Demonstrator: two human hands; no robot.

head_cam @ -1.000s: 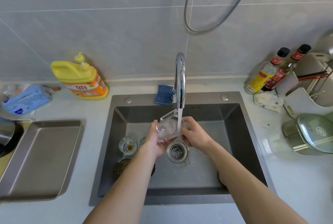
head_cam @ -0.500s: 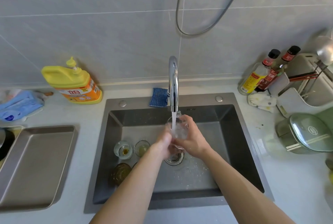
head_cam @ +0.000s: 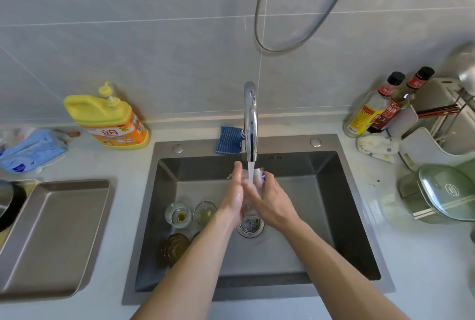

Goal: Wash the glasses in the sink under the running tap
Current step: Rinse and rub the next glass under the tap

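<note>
Both hands, left hand (head_cam: 232, 195) and right hand (head_cam: 270, 200), each keep a closed grip on one clear glass (head_cam: 253, 178) under the tap (head_cam: 250, 124) stream. Left of the grip, three glasses (head_cam: 178, 214) with residue, perhaps a fourth, stand unwashed in the sink (head_cam: 334, 191).

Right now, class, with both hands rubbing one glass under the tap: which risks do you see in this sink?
1. The wet clear glass, pinched between the left hand and right hand, might slip and drop onto the steel sink.
2. A drop could strike the unwashed glasses standing just to its left.
3. The stream from the tap may splash onto the counter.
</note>
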